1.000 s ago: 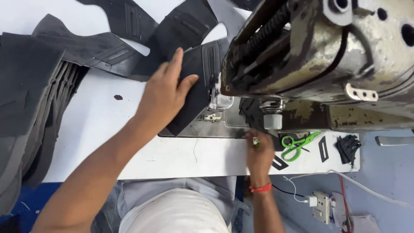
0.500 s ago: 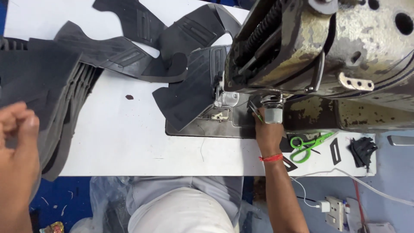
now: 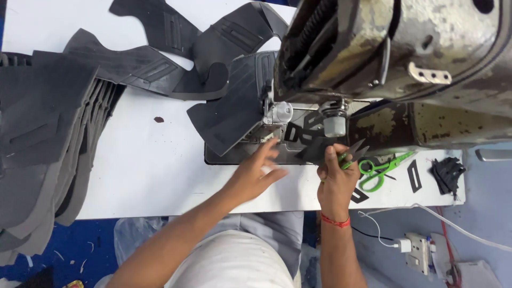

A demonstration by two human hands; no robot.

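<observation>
The fingers [image 3: 341, 160] of the right hand [image 3: 337, 184] pinch a small dark cut piece [image 3: 320, 151]; it seems thin, light and bendable, best held at its edge. Left hand [image 3: 255, 173] fingers are spread on the surface [image 3: 149, 170] just beside it

No packages, labels, signs or screens show anywhere in this view.

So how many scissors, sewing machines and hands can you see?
Scissors: 1, green handles
Sewing machine: 1
Hands: 2, left hand and right hand
Total: 4
</observation>
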